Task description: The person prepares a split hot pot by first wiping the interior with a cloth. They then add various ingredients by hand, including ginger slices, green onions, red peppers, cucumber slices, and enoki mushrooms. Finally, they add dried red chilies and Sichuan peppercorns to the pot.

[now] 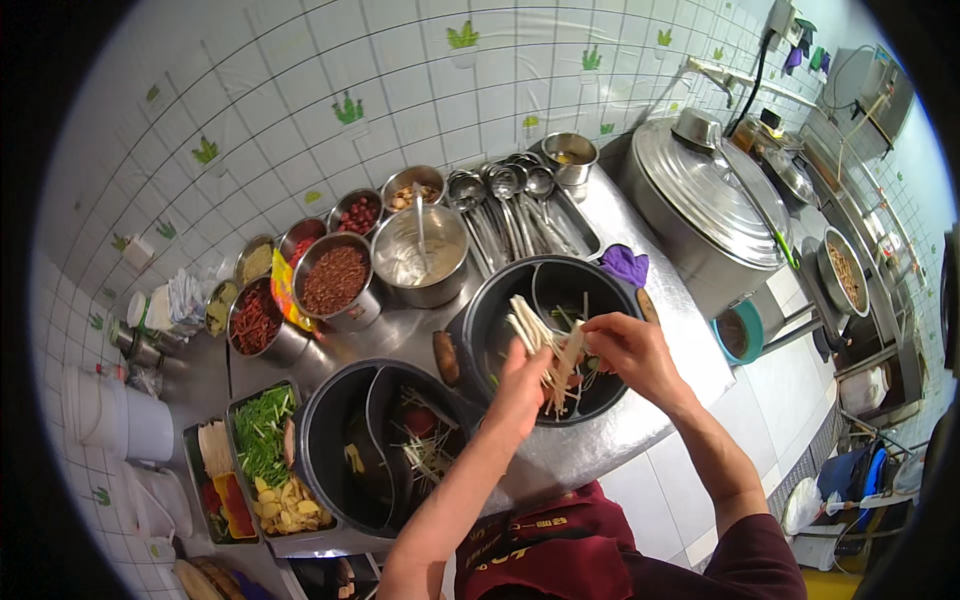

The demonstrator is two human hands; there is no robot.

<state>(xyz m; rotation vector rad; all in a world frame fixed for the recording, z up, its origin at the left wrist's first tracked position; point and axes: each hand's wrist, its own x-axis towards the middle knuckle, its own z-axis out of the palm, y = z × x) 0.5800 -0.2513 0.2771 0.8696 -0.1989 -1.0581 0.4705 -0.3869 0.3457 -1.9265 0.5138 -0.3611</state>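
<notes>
My left hand (519,381) grips a bunch of enoki mushrooms (531,327) above a black divided pot (487,300) with wooden handles. My right hand (630,352) is at the bunch's right side, its thumb and fingers pinching some of the pale strands. Below, cut green stalks lie in this pot, partly hidden by my hands and the mushrooms. A second black divided pot (330,420) stands to the left under my left forearm. It holds thin pale strands (427,457), a red round piece (420,421) and yellow slices (354,457) in dark liquid.
Trays of chopped greens (262,424), sliced ginger (285,506) and pale strips (216,448) sit left. Behind are steel pots of dried chillies (262,319) and red-brown spice (333,277), plus a ladle tray (589,232). A purple cloth (624,264) lies near a large lidded stockpot (682,247).
</notes>
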